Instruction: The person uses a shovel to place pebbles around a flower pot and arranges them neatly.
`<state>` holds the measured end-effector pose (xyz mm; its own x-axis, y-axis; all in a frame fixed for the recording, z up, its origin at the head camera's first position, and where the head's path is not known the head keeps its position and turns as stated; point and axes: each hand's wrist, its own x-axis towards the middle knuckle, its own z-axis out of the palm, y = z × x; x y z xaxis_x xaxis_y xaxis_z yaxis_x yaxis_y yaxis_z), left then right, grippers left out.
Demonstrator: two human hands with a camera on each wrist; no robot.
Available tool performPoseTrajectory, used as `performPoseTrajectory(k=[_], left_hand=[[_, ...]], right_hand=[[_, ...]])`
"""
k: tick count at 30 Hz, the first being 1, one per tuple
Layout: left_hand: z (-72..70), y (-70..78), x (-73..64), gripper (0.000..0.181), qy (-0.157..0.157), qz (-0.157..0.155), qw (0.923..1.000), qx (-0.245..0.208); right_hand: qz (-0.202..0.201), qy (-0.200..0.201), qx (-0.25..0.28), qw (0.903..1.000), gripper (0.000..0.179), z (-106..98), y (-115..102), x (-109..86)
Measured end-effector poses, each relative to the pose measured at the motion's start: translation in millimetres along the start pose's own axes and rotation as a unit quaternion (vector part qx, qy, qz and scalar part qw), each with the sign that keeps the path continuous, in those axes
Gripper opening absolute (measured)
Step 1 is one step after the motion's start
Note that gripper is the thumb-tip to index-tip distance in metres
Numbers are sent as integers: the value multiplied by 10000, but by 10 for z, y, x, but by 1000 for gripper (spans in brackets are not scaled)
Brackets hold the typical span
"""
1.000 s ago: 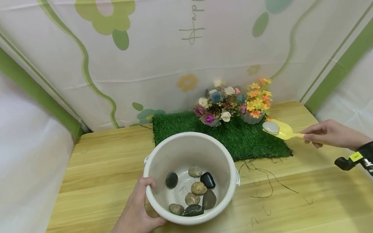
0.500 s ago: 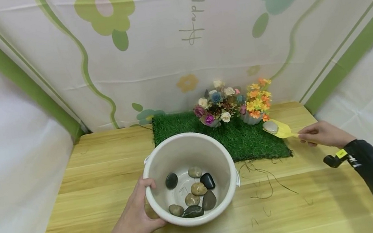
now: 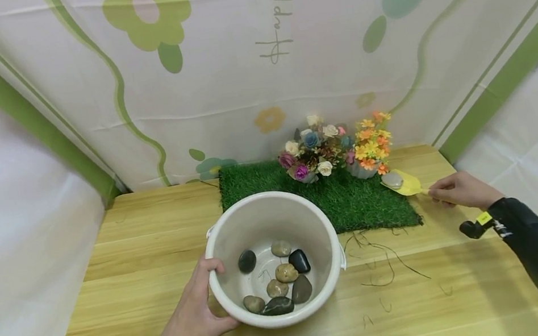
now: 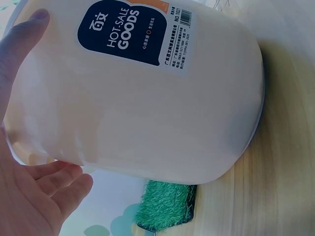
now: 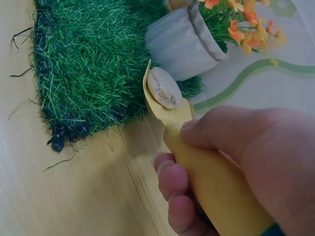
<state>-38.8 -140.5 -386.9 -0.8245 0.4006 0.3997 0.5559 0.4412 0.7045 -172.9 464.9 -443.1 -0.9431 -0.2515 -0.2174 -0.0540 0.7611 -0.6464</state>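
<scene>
My left hand [image 3: 195, 304] grips the rim of a whitish plastic bucket [image 3: 225, 295] on its left side. Its label [image 4: 128, 34] faces the left wrist camera. Several smooth stones lie on the bucket's floor, among them a black one [image 3: 299, 261] and a tan one [image 3: 286, 272]. Off to the right, my right hand [image 3: 463, 190] holds a small yellow shovel [image 3: 409, 182] by its handle, thumb along the top. A pale oval stone [image 5: 165, 87] rests in the shovel's blade, close beside the ribbed white flowerpot [image 5: 182, 44] at the turf's right end.
A green artificial turf mat [image 3: 357, 207] lies behind the bucket. Two pots of artificial flowers stand on it, one mixed [image 3: 315, 150], one orange and yellow [image 3: 371, 145]. Loose dark strands [image 3: 391, 265] lie on the wooden table [image 3: 147, 254]. Printed fabric [image 3: 236, 81] hangs behind.
My right hand and forearm have shifted a little left. The shovel's blade, with the pale stone on it, has moved slightly right and back. The left hand keeps its grip on the bucket.
</scene>
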Motion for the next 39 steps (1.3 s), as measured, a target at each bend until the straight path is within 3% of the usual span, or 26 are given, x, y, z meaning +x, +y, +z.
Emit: performPoseTrajectory(k=[7, 18, 29, 39], left_hand=[[4, -15, -5, 71, 29, 127, 9999, 30], [107, -360, -81, 75, -24, 98, 9999, 99], [115, -373, -95, 73, -68, 17, 9999, 98], [113, -370, -98, 73, -91, 15, 9999, 121]], right_hand=[[-26, -35, -165, 9999, 32, -46, -151, 26], [47, -233, -525, 9983, 30, -154, -278, 8], [248, -269, -605, 9975, 29, -239, -303, -208], [181, 287, -359, 9988, 40, -332, -225, -470]])
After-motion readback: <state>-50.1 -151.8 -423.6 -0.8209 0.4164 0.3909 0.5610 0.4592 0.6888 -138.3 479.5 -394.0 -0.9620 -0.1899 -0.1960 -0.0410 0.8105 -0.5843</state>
